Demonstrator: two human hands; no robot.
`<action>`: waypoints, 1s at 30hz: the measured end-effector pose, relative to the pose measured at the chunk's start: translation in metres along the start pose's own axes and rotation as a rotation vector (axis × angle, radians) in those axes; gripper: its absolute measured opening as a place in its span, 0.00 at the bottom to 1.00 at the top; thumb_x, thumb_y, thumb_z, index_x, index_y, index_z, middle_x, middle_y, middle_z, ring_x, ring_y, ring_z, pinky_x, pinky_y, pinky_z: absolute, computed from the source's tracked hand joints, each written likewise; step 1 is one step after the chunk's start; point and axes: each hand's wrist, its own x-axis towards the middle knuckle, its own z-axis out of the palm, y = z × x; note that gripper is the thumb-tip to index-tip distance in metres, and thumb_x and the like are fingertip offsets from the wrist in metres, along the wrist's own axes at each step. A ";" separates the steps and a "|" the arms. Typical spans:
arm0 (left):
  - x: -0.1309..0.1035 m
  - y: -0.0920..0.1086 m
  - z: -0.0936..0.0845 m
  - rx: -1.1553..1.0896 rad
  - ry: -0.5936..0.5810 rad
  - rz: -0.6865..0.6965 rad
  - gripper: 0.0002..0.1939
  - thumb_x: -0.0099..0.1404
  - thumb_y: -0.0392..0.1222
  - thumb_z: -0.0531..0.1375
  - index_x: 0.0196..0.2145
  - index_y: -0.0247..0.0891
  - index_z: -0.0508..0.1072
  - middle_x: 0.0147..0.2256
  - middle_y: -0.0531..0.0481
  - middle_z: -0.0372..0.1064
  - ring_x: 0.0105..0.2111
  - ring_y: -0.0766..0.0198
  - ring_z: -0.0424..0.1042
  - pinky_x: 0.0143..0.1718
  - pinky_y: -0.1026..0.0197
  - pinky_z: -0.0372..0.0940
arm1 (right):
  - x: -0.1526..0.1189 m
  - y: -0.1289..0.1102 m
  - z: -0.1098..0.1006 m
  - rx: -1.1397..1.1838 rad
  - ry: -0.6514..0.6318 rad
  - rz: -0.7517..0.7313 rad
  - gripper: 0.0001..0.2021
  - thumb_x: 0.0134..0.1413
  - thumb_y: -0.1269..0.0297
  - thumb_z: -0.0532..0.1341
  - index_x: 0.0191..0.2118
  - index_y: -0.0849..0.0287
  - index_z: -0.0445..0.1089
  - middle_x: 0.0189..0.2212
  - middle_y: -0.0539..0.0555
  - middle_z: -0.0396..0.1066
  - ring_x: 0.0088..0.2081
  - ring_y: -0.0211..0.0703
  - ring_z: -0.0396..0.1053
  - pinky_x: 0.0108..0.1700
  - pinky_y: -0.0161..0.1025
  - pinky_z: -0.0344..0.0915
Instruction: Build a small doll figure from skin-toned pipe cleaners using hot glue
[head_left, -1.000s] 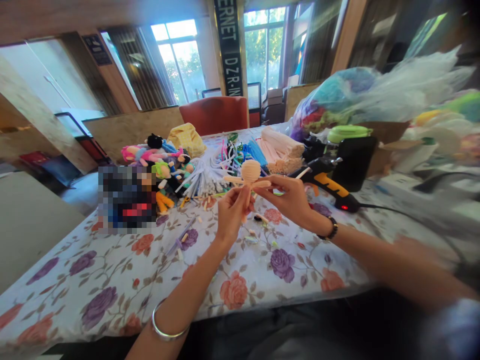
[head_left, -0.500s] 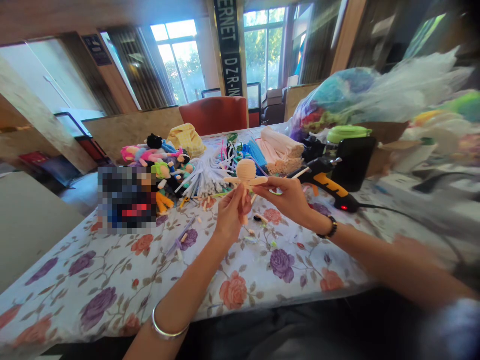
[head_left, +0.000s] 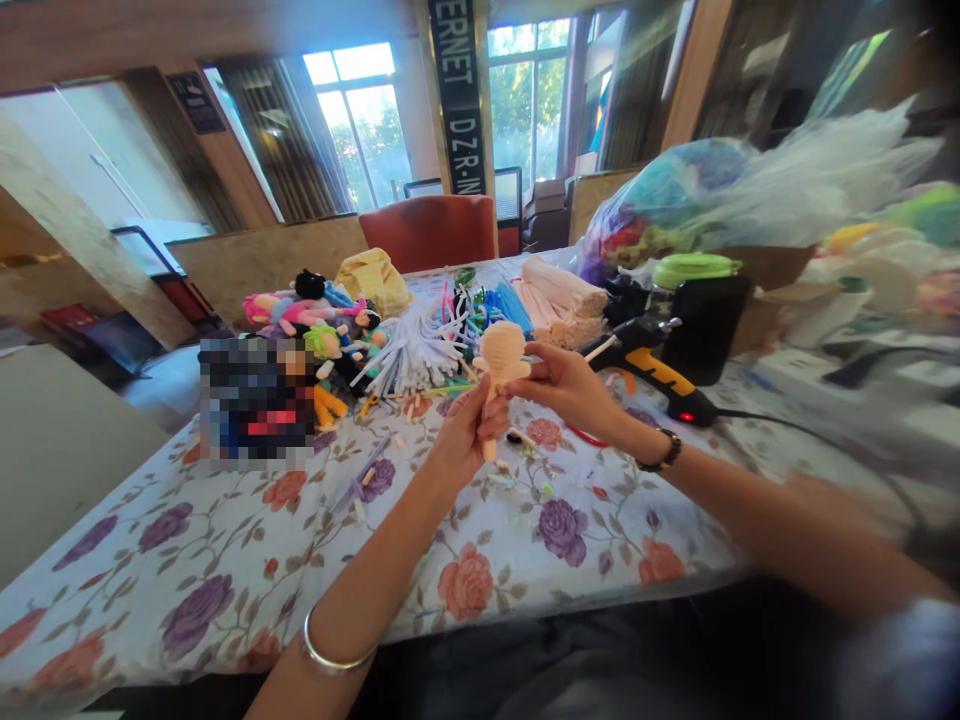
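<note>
A peach-coloured doll figure (head_left: 503, 345), with a round ribbed head and short arms, is held up over the table. My left hand (head_left: 463, 432) is closed around its lower body, and a leg pokes out below the fingers. At the figure's right side, the fingertips of my right hand (head_left: 566, 388) pinch its arm, which is partly hidden by them. Behind the hands lie a spread of white pipe cleaners (head_left: 416, 345) and a bundle of peach pipe cleaners (head_left: 562, 300).
A black and yellow glue gun (head_left: 652, 370) with a lit red light and a cord stands at the right, by a green-lidded jar (head_left: 694, 268). Finished-looking dolls (head_left: 300, 305) are piled at the left. Small scraps dot the floral tablecloth (head_left: 300, 560). Plastic bags (head_left: 675, 190) fill the back right.
The figure has turned and shifted slightly right. Its arms, stretched out wide before, now look shorter and closer to the head. My right hand has moved along with it.
</note>
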 end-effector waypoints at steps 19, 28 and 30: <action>0.003 -0.006 -0.011 0.266 0.026 0.036 0.15 0.56 0.49 0.63 0.26 0.32 0.71 0.21 0.50 0.68 0.18 0.72 0.66 0.18 0.71 0.59 | 0.004 -0.002 -0.010 -0.118 -0.023 -0.172 0.13 0.43 0.54 0.67 0.31 0.59 0.72 0.35 0.52 0.69 0.30 0.35 0.65 0.32 0.35 0.65; 0.004 -0.009 -0.010 0.351 0.269 0.414 0.12 0.48 0.45 0.68 0.28 0.36 0.75 0.26 0.52 0.73 0.24 0.69 0.72 0.31 0.65 0.67 | 0.001 -0.002 -0.010 -0.462 0.122 -0.292 0.11 0.47 0.55 0.65 0.30 0.59 0.72 0.34 0.52 0.69 0.31 0.37 0.66 0.32 0.36 0.63; 0.004 -0.010 -0.010 0.365 0.278 0.422 0.12 0.48 0.47 0.67 0.28 0.35 0.76 0.27 0.51 0.74 0.25 0.67 0.73 0.32 0.63 0.68 | 0.001 -0.002 -0.011 -0.497 0.140 -0.296 0.11 0.48 0.56 0.64 0.31 0.59 0.72 0.33 0.53 0.69 0.30 0.37 0.66 0.31 0.36 0.63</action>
